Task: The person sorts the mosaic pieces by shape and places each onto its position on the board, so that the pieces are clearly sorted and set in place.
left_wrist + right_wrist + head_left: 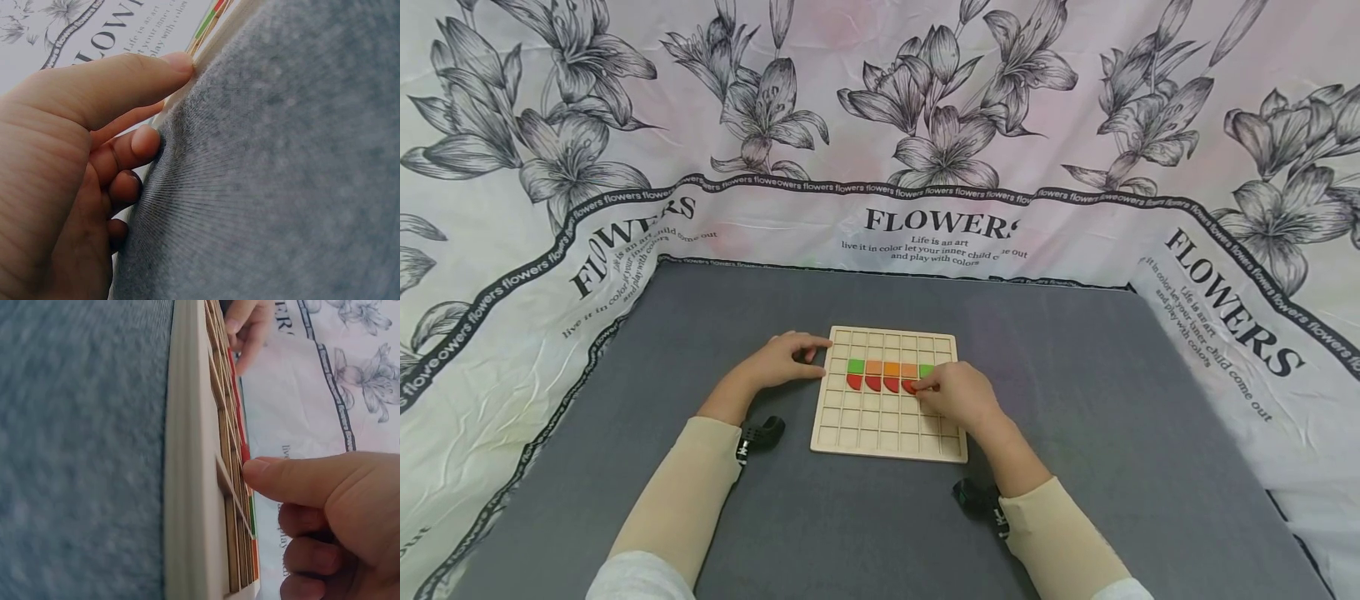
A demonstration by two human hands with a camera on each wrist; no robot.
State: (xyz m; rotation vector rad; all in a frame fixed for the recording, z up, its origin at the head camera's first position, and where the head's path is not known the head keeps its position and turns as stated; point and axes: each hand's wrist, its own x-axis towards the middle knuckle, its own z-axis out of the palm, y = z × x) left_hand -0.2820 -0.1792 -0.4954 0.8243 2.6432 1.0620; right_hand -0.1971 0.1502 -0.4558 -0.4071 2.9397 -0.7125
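Observation:
A wooden grid board lies on the grey cloth. One row holds green squares at both ends and orange squares between them. Below, red quarter-circle pieces line up side by side. My right hand reaches over the board's right side and pinches the rightmost red piece at its cell; in the right wrist view the thumb is against its red edge. My left hand touches the board's left edge with thumb and index finger, the other fingers loosely bent.
Grey cloth covers the table around the board. A white flower-printed curtain closes off the back and both sides. Black wrist cameras sit on both wrists, low over the cloth.

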